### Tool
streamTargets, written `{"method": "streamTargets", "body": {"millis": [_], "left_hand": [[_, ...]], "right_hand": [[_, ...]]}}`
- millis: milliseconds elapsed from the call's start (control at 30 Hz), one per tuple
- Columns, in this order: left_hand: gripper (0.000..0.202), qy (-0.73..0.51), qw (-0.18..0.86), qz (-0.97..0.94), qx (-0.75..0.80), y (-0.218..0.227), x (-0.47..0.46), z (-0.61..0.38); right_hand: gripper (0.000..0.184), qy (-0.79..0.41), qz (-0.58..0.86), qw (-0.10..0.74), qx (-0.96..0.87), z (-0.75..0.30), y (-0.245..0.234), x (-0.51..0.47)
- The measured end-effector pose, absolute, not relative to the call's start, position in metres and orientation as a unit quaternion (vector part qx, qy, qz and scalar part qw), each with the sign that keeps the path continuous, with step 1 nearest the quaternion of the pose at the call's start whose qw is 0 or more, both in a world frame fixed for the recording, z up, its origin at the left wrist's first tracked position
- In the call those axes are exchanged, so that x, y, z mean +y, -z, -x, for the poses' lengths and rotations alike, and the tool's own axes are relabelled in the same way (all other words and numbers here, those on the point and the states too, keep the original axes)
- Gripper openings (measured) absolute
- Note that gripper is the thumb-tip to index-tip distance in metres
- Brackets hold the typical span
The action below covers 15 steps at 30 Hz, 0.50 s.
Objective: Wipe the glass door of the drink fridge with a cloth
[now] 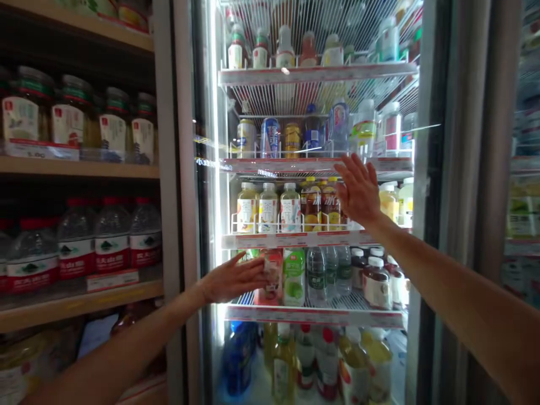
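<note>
Both my arms reach toward a lit drinks fridge with glass in front of its shelves. My left hand (236,278) is stretched out flat, its fingertips overlapping a red drink carton (273,278) in the view; whether they touch anything I cannot tell. Beside that carton stands a green one (294,277). Higher up, my right hand (358,188) is raised with fingers extended and holds nothing. Behind it are brown tea bottles with yellow caps (311,205), partly covered. White-labelled tea bottles (268,208) stand to their left on the same shelf.
Water bottles (316,275) and dark jars with white caps (377,284) share the carton shelf. Cans (270,138) stand higher up. At the left, wooden shelves (80,167) hold jars and red-capped water bottles (112,242). A metal door frame (459,169) borders the right.
</note>
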<state>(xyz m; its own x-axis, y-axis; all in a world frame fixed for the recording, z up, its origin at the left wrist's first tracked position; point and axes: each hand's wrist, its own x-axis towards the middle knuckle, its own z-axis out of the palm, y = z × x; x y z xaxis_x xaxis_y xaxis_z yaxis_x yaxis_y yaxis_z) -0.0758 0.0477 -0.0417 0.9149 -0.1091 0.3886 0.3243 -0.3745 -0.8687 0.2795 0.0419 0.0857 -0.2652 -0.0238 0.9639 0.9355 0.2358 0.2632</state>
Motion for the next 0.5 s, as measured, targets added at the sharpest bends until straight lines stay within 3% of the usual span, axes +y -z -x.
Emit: {"method": "streamTargets", "body": {"millis": [200, 400, 500], "left_hand": [[0.053, 0.413, 0.554, 0.672, -0.267, 0.044, 0.054, 0.098], [0.037, 0.222, 0.517, 0.823, -0.082, 0.107, 0.042, 0.084], [0.044, 0.316, 0.525, 0.763, -0.206, 0.083, 0.048, 0.090]], "right_hand": [[0.046, 0.494, 0.373, 0.486, -0.616, -0.279, -0.085, 0.041], [0.047, 0.487, 0.377, 0.484, -0.621, -0.279, -0.078, 0.041], [0.047, 0.496, 0.376, 0.481, -0.617, -0.282, -0.064, 0.041]]}}
